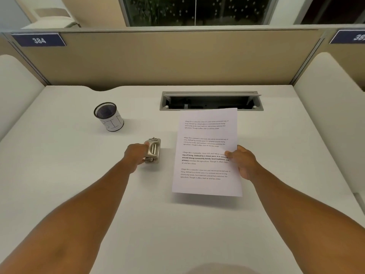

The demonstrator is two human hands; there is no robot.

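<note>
A white printed sheet of paper (205, 147) hangs a little above the white desk (79, 184), right of centre. My right hand (244, 162) pinches its right edge, thumb on top of the text. A small metal hole punch (153, 150) stands on the desk to the left of the sheet. My left hand (136, 153) grips the punch from its left side, thumb at its top end and fingers at its near end.
A mesh pen cup (109, 116) wrapped in a paper labelled BIN stands at the back left. An open cable tray slot (211, 100) is set into the desk behind the sheet. Beige partition walls (167, 58) enclose the desk at the back and sides.
</note>
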